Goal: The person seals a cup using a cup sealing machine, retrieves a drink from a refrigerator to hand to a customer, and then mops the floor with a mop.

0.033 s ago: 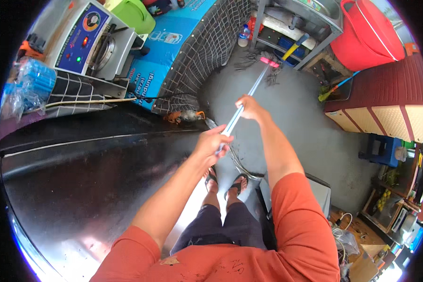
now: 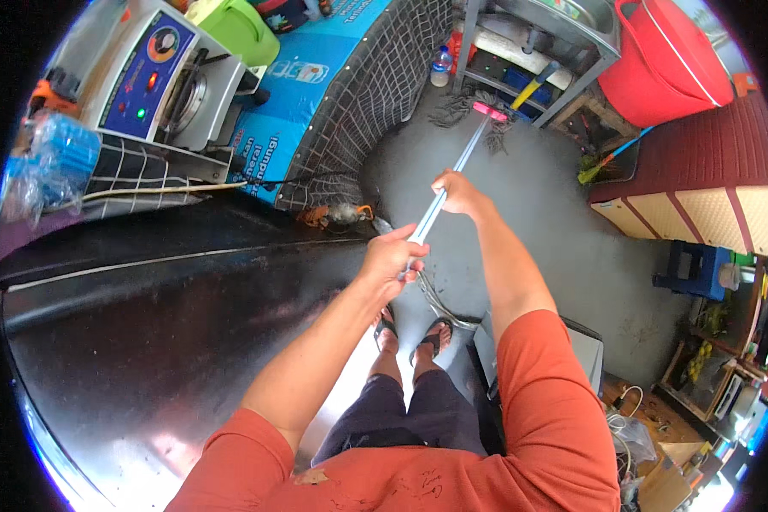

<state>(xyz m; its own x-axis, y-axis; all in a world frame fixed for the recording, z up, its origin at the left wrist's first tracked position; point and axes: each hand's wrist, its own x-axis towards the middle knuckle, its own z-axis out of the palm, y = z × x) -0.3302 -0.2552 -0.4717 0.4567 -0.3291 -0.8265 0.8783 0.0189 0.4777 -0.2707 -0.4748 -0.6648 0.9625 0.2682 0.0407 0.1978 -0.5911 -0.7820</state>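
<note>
A mop with a pale, shiny handle point(image 2: 467, 154) slants away from me over the grey floor. My left hand point(image 2: 391, 255) is closed round its near end, in front of my body. Farther up the shaft, my right hand point(image 2: 459, 193) grips it too. At the far end is a pink mop clamp point(image 2: 490, 111), with grey mop strands point(image 2: 452, 112) spread on the floor to both sides. The strands lie just before the legs of a metal sink stand point(image 2: 577, 92), close to a small bottle point(image 2: 441, 66).
To the left stand a dark glossy surface point(image 2: 171, 333) and a gas stove point(image 2: 149, 72). A checked cloth point(image 2: 358, 102) hangs from a blue-covered table. Right of the sink are a red bin point(image 2: 666, 64), a maroon and cream box point(image 2: 691, 162) and a blue stool point(image 2: 693, 270). A hose point(image 2: 435, 299) lies by my feet.
</note>
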